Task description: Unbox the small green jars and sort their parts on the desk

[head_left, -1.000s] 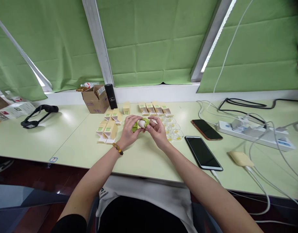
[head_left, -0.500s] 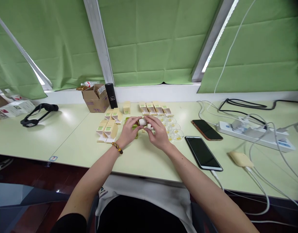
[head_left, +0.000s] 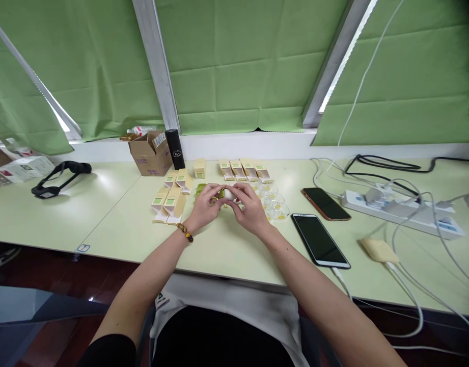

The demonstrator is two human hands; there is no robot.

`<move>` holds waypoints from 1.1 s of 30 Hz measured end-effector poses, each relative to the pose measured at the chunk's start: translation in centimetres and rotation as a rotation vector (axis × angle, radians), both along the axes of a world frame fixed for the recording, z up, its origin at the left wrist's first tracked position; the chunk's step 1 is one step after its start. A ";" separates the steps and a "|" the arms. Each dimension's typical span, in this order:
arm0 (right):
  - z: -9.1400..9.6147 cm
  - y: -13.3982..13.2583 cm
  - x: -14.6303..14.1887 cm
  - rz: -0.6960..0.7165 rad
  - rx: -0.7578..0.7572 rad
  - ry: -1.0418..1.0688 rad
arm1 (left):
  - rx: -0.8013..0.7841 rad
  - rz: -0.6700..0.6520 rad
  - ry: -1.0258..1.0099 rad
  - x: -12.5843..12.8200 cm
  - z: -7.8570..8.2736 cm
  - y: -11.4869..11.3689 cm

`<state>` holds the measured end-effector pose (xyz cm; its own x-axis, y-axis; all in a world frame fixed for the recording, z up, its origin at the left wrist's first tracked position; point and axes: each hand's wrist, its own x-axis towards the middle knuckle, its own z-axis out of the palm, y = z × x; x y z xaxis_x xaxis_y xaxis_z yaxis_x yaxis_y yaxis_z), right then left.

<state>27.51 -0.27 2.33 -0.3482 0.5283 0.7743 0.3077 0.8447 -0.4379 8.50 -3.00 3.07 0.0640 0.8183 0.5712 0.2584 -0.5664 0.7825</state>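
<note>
My left hand (head_left: 204,206) and my right hand (head_left: 248,206) meet over the pale green desk (head_left: 115,224), fingers pinched round a small white round object (head_left: 229,193) with green parts beside it. A beaded bracelet (head_left: 185,233) is on my left wrist. Left of my hands lie several small beige boxes with green labels (head_left: 169,200). A row of similar boxes (head_left: 244,171) lies behind my hands. Clear plastic trays with yellow pieces (head_left: 274,204) sit just right of my right hand.
A brown cardboard box (head_left: 150,153) and a black cylinder (head_left: 175,149) stand at the back. Two phones (head_left: 320,239) (head_left: 325,204) lie to the right, beyond them a power strip (head_left: 402,211) with tangled cables. A black headset (head_left: 58,179) rests at far left.
Both hands have lowered slightly toward the desk and closed more tightly round the white object. The green part shows less now than a second ago.
</note>
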 end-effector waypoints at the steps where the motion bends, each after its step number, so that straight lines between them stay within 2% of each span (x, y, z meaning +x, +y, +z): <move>1: -0.1 0.0 0.0 -0.003 0.006 -0.005 | 0.009 0.000 0.013 0.0 0.1 -0.1; 10: -0.2 -0.1 -0.1 -0.074 0.076 -0.087 | 0.132 0.105 0.189 0.2 0.1 -0.5; 15: -0.5 -0.2 -0.1 -0.093 0.099 -0.092 | 0.207 0.125 0.201 0.5 0.0 -0.5; 24: -0.4 -0.1 -0.3 -0.115 0.138 -0.126 | 0.222 0.167 0.204 0.5 -0.5 -0.2; 33: -0.6 -0.2 -1.3 -0.183 0.177 -0.175 | 0.347 0.327 0.461 0.7 -0.4 -0.2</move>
